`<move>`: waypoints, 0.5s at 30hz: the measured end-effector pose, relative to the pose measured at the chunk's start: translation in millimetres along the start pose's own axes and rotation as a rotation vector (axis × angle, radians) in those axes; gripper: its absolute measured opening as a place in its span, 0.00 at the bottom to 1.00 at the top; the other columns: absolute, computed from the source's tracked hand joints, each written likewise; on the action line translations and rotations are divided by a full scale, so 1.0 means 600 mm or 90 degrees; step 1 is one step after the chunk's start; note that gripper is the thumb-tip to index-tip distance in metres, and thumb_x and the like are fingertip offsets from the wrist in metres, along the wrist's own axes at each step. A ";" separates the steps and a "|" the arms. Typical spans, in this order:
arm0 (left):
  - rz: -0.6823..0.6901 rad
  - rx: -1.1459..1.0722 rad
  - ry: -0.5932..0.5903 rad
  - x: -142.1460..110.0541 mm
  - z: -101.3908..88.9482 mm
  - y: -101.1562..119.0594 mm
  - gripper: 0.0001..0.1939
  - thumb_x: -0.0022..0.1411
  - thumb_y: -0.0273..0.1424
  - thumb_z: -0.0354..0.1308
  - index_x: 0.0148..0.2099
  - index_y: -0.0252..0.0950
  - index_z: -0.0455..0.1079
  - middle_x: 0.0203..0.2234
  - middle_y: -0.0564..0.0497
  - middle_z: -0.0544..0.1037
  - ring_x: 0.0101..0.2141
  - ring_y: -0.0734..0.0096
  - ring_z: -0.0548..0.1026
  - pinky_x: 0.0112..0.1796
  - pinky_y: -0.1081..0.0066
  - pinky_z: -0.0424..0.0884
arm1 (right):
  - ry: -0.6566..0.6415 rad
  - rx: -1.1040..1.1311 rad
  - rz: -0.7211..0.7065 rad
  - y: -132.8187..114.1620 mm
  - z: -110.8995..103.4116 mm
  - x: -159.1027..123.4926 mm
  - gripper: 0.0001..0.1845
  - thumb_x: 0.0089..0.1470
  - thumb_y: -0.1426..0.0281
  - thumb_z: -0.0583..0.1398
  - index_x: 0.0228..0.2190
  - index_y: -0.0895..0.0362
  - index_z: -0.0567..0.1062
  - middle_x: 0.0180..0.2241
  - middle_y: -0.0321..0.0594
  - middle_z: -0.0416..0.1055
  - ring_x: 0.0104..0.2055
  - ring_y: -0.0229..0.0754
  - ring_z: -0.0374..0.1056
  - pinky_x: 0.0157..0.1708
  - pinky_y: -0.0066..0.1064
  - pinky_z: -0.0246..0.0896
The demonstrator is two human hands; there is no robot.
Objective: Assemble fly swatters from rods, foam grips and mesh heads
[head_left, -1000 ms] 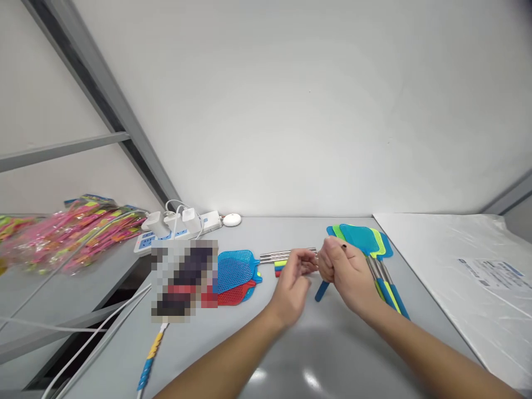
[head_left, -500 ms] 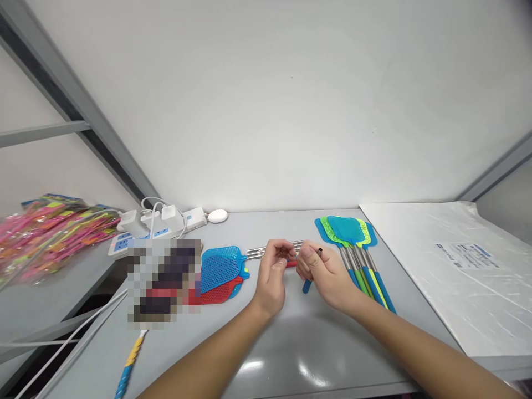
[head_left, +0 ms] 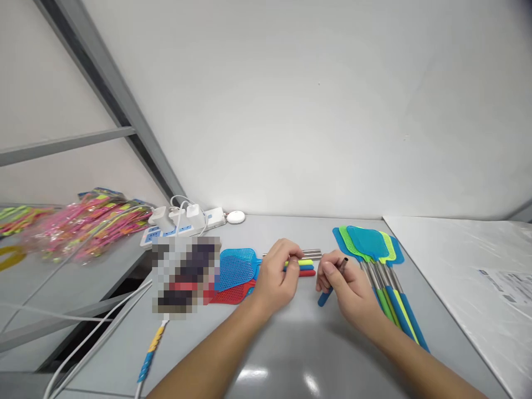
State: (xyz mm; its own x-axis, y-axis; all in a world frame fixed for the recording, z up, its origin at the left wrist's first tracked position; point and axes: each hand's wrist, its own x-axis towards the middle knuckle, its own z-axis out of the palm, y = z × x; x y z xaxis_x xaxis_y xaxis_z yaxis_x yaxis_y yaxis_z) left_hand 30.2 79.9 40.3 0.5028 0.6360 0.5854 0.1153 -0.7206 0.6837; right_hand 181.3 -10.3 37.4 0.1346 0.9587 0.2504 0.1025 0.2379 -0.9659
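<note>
My left hand (head_left: 277, 275) rests with curled fingers on a small pile of fly swatters (head_left: 236, 269), blue and red heads to its left, their yellow, blue and red grips (head_left: 305, 267) and steel rods poking out to its right. My right hand (head_left: 344, 285) is closed round a single blue-handled rod (head_left: 325, 297) whose dark tip shows above the fingers. Just right of that hand lies a second pile of fly swatters (head_left: 369, 244) with blue and green heads and long handles.
A power strip (head_left: 183, 224) with white chargers and a white puck sit at the back of the grey table (head_left: 291, 343). Pink packaged goods (head_left: 78, 224) lie on the left shelf. A white plastic-wrapped sheet (head_left: 469, 266) covers the right. A cable with yellow and blue sleeve (head_left: 149, 354) runs off the front.
My hands have come apart. The left one has dropped onto the handles of the left pile, and the right one has drawn back to the right with the blue-handled rod.
</note>
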 end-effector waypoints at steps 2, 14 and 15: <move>0.040 0.162 -0.041 0.015 -0.035 -0.005 0.09 0.65 0.26 0.47 0.43 0.38 0.68 0.44 0.45 0.71 0.45 0.61 0.67 0.48 0.62 0.64 | -0.040 -0.068 0.020 0.005 0.002 -0.001 0.14 0.65 0.58 0.51 0.32 0.54 0.66 0.24 0.32 0.61 0.27 0.37 0.60 0.27 0.30 0.55; -0.285 0.592 -0.247 0.001 -0.145 -0.082 0.14 0.62 0.41 0.56 0.44 0.38 0.72 0.56 0.40 0.66 0.57 0.43 0.56 0.51 0.44 0.55 | -0.230 -0.312 0.053 0.013 0.030 -0.018 0.16 0.66 0.60 0.47 0.28 0.53 0.61 0.26 0.33 0.62 0.27 0.39 0.56 0.28 0.30 0.52; -0.285 0.592 -0.253 0.001 -0.144 -0.083 0.14 0.62 0.42 0.56 0.44 0.39 0.72 0.56 0.41 0.66 0.57 0.44 0.56 0.51 0.45 0.55 | -0.231 -0.318 0.045 0.013 0.029 -0.019 0.16 0.66 0.60 0.47 0.28 0.53 0.61 0.25 0.33 0.62 0.27 0.39 0.56 0.28 0.30 0.52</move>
State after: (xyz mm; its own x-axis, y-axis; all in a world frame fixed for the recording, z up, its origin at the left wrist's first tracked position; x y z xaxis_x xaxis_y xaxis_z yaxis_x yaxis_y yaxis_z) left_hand -49.2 140.2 44.2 0.4745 0.8773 0.0713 0.8707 -0.4798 0.1079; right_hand 163.2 -16.9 25.9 -0.1767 0.9822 0.0635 0.5667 0.1543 -0.8094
